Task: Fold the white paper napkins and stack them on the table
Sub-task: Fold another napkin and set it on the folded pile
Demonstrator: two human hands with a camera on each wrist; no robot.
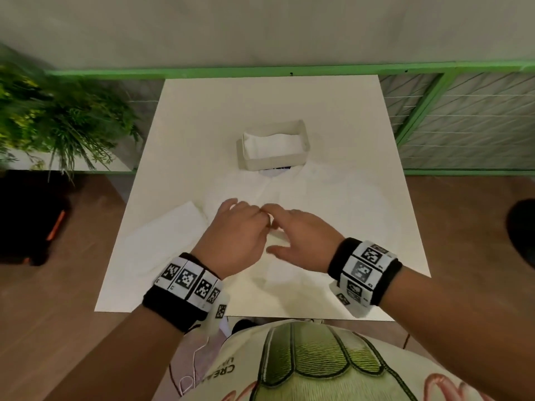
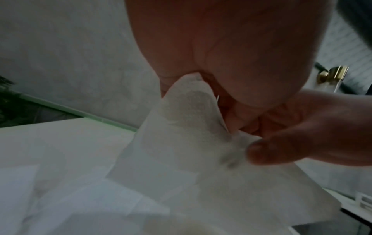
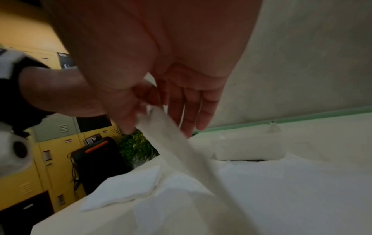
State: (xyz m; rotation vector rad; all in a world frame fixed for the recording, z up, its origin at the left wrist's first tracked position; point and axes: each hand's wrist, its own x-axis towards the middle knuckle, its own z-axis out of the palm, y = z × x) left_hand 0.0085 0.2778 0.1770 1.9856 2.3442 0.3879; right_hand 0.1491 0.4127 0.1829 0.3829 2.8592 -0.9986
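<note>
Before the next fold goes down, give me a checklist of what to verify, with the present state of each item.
1. Left hand pinches the napkin: ok.
2. Right hand pinches the same napkin: ok, thumb and fingers close on its edge in the right wrist view.
3. Napkin edges aligned: cannot tell, hands hide it.
4. Folded stack on the table, left of the hands: ok.
5. Holder has napkins left: ok.
</note>
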